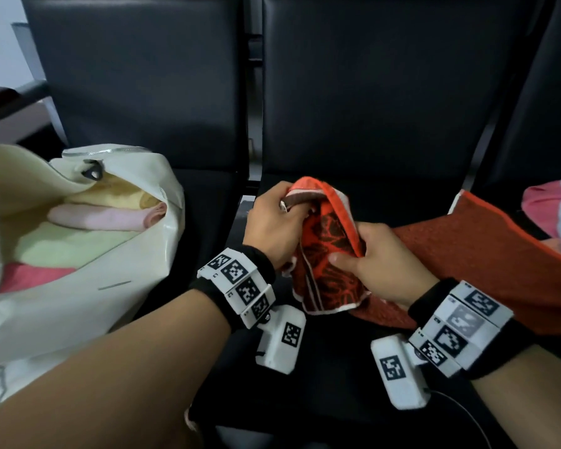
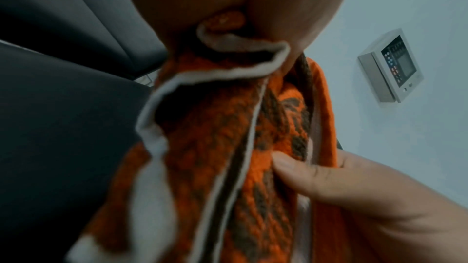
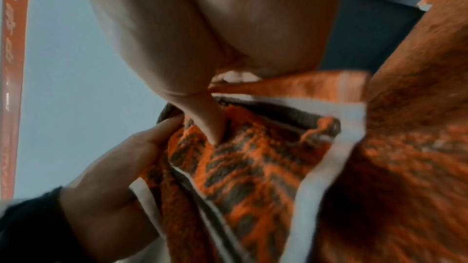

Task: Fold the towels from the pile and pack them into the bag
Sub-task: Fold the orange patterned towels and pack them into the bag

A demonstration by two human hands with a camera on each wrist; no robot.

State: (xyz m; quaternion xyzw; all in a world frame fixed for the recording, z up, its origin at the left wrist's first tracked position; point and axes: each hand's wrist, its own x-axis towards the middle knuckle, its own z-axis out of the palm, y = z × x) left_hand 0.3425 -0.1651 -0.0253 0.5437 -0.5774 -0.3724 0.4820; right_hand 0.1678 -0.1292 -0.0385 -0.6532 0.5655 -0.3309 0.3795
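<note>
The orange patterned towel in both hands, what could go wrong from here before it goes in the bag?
1. The orange patterned towel is bunched, its white hems loose between the left hand and the right hand; the fold may come out uneven or slip apart.
2. Its lower corner hangs onto the plain orange towel on the seat and could drag it along.
3. The cream bag already holds folded towels and its mouth sags, so a bulky fold may catch.
</note>
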